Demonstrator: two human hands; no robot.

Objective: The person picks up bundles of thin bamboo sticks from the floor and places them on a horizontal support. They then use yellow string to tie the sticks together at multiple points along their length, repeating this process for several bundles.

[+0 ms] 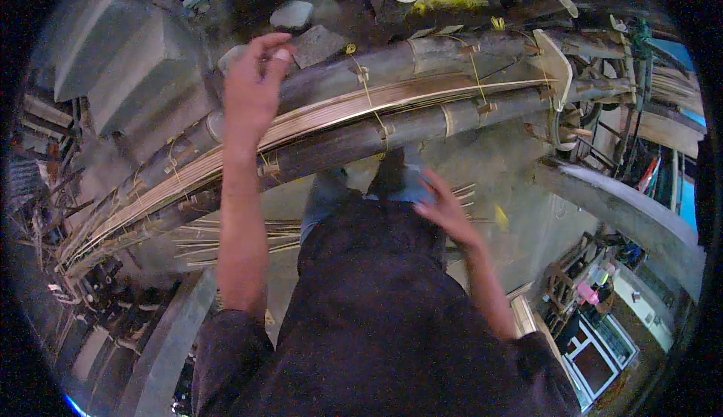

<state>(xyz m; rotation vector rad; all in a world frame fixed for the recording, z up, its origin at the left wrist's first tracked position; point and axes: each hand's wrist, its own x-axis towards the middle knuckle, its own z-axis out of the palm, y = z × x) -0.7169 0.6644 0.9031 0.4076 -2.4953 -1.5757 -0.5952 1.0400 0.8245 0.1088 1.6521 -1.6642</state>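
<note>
The left hand (256,89), left of centre in the upper half of the frame, is raised in front of the strips (324,122) and the far pole (331,76); its fingers are loosely bent, the thumb tip close to a fingertip, and I cannot tell whether anything thin sits between them. The right hand (444,207), right of centre, is blurred near the person's lap, its fingers apart and nothing visible in them. The thin, pale strips run from the lower left to the upper right of the frame, between the far pole and the near pole (324,153), with strings (367,89) across them. Loose sticks (279,238) lie on the floor (520,198) below.
</note>
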